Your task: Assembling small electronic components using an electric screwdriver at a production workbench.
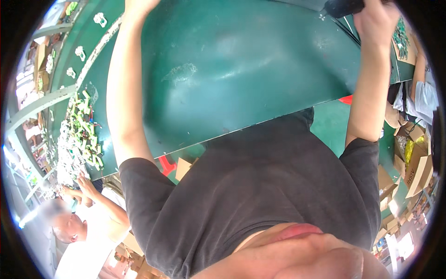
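Note:
At the top right, my right hand (378,22) is closed round a black handheld tool (343,7) whose exact kind I cannot make out. Dark cables (346,31) run beside this hand over the green tabletop (223,69). My left hand (141,4) reaches to the upper edge of the picture, over the table's far side. Only its wrist and part of the palm show. The frame cuts off its fingers, so whatever it touches is hidden.
A heap of small green and white parts (81,135) lies left of my left forearm. White pieces (80,53) sit spaced along a green strip beyond a pale rail (95,53). A co-worker (88,228) sits at lower left. Cardboard boxes (418,174) stand at right.

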A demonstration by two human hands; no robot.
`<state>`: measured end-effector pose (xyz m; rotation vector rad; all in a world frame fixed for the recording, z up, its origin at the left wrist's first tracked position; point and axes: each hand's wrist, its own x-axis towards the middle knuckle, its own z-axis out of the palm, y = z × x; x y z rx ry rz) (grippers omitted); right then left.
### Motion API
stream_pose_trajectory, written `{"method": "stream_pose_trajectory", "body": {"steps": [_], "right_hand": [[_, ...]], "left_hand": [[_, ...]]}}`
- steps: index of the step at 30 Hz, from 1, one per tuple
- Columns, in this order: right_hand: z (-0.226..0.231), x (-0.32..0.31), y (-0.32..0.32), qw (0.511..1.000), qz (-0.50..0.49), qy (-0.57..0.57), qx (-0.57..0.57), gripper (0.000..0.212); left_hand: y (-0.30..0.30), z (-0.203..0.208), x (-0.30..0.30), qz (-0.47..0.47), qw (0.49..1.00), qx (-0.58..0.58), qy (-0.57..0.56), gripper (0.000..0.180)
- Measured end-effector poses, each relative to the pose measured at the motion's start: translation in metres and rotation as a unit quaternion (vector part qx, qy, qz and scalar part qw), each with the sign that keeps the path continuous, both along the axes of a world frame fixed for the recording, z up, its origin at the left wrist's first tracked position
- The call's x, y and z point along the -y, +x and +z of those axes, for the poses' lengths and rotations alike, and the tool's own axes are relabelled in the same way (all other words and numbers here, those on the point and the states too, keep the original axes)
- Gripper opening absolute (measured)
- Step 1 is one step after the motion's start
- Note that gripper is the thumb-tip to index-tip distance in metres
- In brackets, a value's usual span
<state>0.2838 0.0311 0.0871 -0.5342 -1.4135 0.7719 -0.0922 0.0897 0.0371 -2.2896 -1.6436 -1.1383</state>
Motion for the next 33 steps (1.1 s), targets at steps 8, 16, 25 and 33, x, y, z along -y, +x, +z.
{"method": "stream_pose_trajectory", "body": {"steps": [8,16,25,33], "right_hand": [[-0.041,0.003,0.009,0.999,-0.038,-0.015,-0.026,0.023],[-0.039,0.013,0.014,0.996,0.013,-0.056,-0.069,0.024],[-0.033,-0.004,0.052,0.984,0.072,0.018,-0.16,0.026],[0.031,-0.052,0.012,0.956,-0.089,0.143,-0.239,0.019]], "left_hand": [[-0.057,-0.071,-0.061,0.067,0.996,-0.058,-0.017,0.027],[-0.075,-0.082,-0.068,0.101,0.991,-0.082,0.01,0.021],[-0.078,-0.077,-0.049,0.108,0.992,0.003,0.061,0.021],[-0.061,-0.061,-0.032,0.073,0.995,0.033,0.057,0.014]]}}
